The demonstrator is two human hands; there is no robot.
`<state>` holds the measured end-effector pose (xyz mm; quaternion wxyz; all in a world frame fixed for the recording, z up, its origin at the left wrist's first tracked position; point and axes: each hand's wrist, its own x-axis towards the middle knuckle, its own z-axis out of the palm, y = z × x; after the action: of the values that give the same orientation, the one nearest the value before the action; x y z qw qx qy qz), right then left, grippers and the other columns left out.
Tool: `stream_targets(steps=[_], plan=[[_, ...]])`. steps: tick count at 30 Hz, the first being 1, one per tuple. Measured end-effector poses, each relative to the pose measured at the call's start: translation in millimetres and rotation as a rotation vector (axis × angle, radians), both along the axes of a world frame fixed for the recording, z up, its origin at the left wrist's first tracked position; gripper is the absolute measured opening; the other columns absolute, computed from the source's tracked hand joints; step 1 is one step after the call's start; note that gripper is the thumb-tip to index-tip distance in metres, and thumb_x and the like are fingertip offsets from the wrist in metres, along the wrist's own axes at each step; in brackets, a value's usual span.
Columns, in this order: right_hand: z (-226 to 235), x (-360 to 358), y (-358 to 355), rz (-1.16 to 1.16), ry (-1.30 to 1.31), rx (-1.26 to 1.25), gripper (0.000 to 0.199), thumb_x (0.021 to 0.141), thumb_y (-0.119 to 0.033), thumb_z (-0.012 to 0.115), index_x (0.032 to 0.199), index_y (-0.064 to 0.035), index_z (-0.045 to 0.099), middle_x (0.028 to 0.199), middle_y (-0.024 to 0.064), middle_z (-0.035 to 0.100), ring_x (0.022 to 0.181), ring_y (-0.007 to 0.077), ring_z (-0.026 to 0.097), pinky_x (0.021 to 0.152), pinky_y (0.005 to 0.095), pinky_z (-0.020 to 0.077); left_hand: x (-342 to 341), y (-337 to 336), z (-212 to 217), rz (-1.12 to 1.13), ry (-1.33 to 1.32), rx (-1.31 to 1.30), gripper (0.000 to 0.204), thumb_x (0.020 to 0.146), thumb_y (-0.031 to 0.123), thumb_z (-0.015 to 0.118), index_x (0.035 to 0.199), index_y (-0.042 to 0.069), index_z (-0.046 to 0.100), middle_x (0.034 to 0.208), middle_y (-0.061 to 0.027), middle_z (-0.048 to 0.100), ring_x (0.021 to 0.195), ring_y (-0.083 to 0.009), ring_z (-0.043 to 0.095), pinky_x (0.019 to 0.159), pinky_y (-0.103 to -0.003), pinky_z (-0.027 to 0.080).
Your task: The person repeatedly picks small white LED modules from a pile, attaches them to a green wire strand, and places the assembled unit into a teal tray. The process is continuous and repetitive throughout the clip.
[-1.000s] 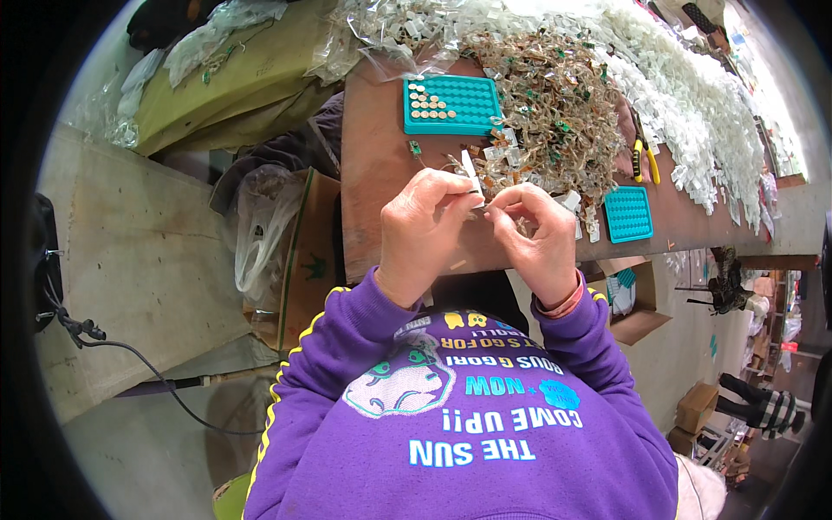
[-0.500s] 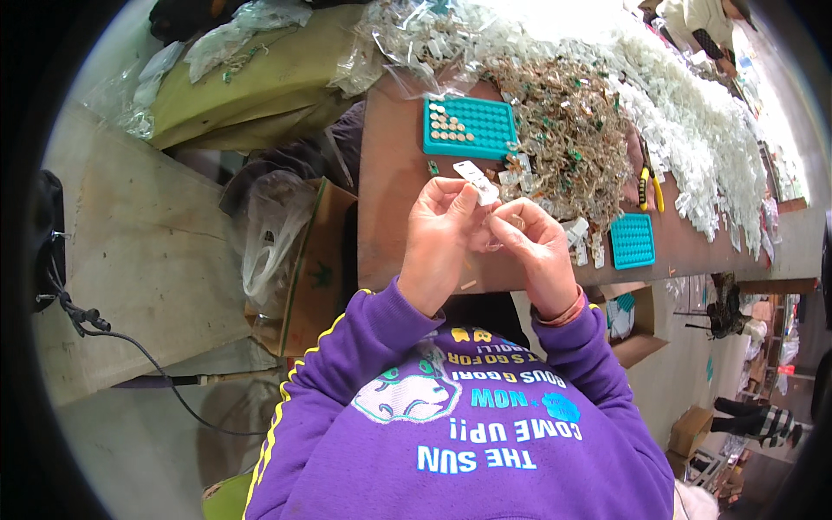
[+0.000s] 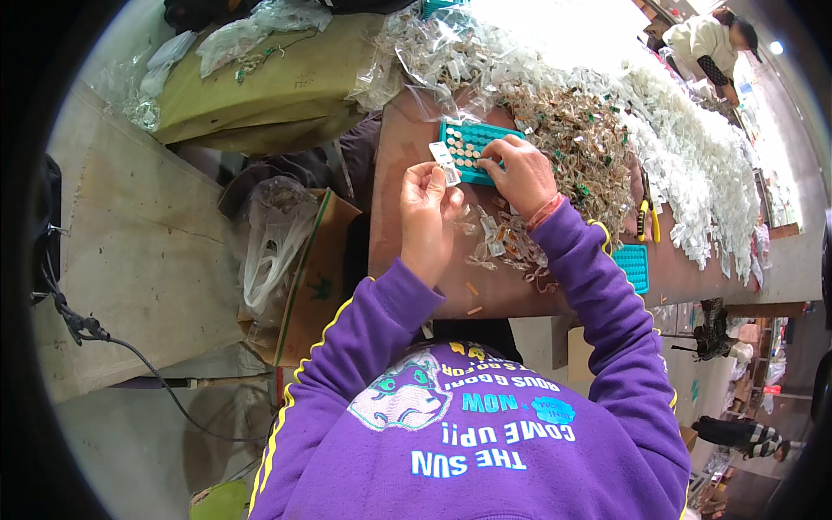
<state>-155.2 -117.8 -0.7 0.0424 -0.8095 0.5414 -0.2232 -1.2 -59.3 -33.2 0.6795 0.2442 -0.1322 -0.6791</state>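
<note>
My left hand (image 3: 425, 212) pinches a small white card (image 3: 441, 153) with a clear plastic piece at its lower end, just left of the teal tray. Several pale round discs (image 3: 461, 149) sit in the hollows of that teal tray (image 3: 492, 131), mostly toward its left side. Over the tray is my right hand (image 3: 523, 176), its thumb and forefinger pressed together down at the hollows beside the discs. Whatever lies between those fingertips is too small to make out. Loose clear plastic pieces (image 3: 496, 243) lie on the brown table below my right wrist.
A heap of clear and brownish bits (image 3: 572, 130) adjoins the tray, with a large white plastic heap (image 3: 685, 173) beyond. Yellow-handled pliers (image 3: 646, 208) and a second teal tray (image 3: 634, 265) lie at right. A cardboard box (image 3: 308, 286) stands left; another person (image 3: 706, 52) is at far right.
My right hand has left the card and moved up over the tray. My left hand still holds the card, slightly further left. The view has shifted a little.
</note>
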Motion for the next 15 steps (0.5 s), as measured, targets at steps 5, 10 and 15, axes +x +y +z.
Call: stream_targets(steps=[5, 10, 15], plan=[[0.2, -0.6, -0.6, 0.032, -0.057, -0.005, 0.011, 0.081, -0.016, 0.072, 0.088, -0.0084, 0.069, 0.085, 0.0080, 0.062, 0.073, 0.0265, 0.063, 0.067, 0.0363, 0.0509, 0.2, -2.3, -1.4, -0.023, 0.087, 0.055, 0.013, 0.101, 0.017, 0.051, 0.108, 0.006, 0.050, 0.095, -0.0080, 0.062, 0.063, -0.0103, 0.051, 0.049, -0.017, 0.039], [2.6, -5.6, 0.7, 0.055, -0.101, 0.050, 0.011, 0.080, -0.014, 0.072, 0.089, -0.0072, 0.069, 0.085, 0.0078, 0.063, 0.069, 0.0253, 0.061, 0.065, 0.0343, 0.0507, 2.0, -3.8, -5.0, -0.020, 0.140, 0.074, 0.015, 0.100, 0.018, 0.052, 0.109, 0.006, 0.051, 0.098, -0.0099, 0.064, 0.063, -0.0108, 0.053, 0.050, -0.017, 0.041], [3.4, -7.9, -4.3, 0.098, -0.218, 0.086, 0.011, 0.076, -0.008, 0.072, 0.084, -0.0058, 0.065, 0.081, 0.0078, 0.061, 0.070, 0.0242, 0.062, 0.066, 0.0352, 0.0507, 2.3, -3.2, -6.7, -0.023, 0.153, 0.069, 0.014, 0.100, 0.017, 0.053, 0.108, 0.006, 0.052, 0.097, -0.0100, 0.064, 0.064, -0.0113, 0.054, 0.050, -0.018, 0.042]])
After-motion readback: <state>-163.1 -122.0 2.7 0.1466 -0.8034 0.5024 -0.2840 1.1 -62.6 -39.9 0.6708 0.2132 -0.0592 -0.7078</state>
